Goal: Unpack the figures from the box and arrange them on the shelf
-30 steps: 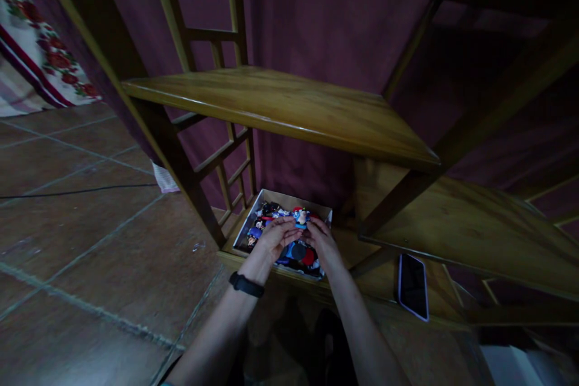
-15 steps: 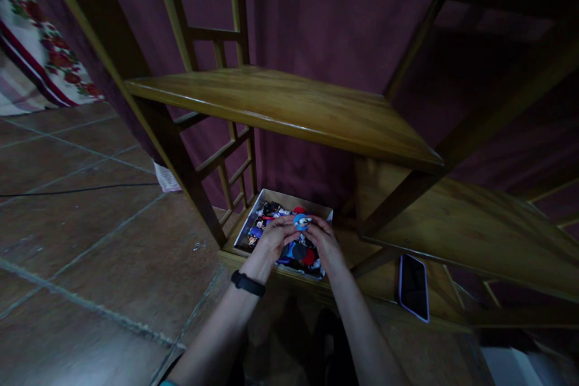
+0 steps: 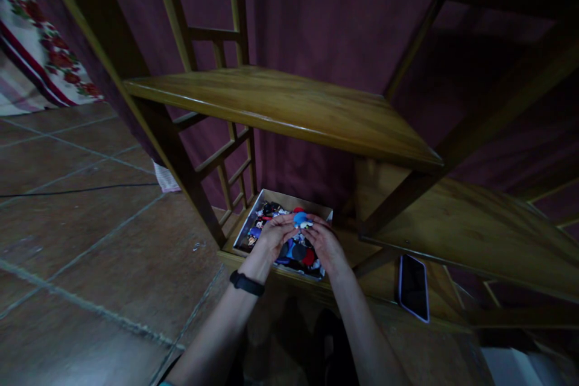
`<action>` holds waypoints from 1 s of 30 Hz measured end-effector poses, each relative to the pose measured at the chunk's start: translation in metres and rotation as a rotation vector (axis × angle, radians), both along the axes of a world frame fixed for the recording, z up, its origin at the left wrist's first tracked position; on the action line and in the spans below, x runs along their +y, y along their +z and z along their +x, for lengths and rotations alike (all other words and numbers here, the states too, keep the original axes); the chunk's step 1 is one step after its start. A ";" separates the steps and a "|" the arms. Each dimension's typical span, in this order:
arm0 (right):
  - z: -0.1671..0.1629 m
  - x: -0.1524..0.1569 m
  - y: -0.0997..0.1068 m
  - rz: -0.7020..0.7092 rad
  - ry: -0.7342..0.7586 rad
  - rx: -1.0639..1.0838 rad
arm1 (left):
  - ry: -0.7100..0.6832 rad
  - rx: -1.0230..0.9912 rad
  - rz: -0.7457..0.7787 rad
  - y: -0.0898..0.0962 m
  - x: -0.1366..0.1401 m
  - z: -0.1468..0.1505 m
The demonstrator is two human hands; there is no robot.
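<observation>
Between the fingertips of both hands is a small blue-and-white figure (image 3: 301,220), too small to make out in detail. My left hand (image 3: 277,234) pinches it from the left, with a dark band on the wrist. From the right, my right hand (image 3: 322,237) grips it too. Both hands are above a shallow box (image 3: 246,230) filled with small colourful figures. Several of these show blue, red, black and white parts; the hands cover some of them.
The box stands on the low board of a wooden shelf unit, under a middle shelf (image 3: 280,102). A phone with a purple edge (image 3: 413,287) lies to the right. A slanted post (image 3: 398,202) rises between them. Tiled floor (image 3: 90,241) spreads left, crossed by a black cable (image 3: 81,189).
The blue-and-white figure has turned between my fingers: its white part now faces down, with the blue above. The hands stay in nearly the same place over the box.
</observation>
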State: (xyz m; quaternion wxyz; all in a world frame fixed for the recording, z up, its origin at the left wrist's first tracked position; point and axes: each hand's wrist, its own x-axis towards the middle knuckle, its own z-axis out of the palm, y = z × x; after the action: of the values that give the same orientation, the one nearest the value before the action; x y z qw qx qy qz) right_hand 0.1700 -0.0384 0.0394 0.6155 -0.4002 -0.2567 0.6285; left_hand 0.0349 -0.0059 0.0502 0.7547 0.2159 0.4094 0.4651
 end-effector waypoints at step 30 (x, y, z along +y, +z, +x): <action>-0.005 0.002 -0.006 -0.004 -0.008 -0.048 | -0.031 -0.006 -0.047 -0.005 0.002 -0.002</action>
State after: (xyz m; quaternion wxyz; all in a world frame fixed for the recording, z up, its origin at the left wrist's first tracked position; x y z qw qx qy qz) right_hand 0.1655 -0.0360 0.0336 0.6110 -0.4176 -0.2686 0.6166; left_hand 0.0330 -0.0039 0.0450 0.7678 0.2029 0.4145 0.4444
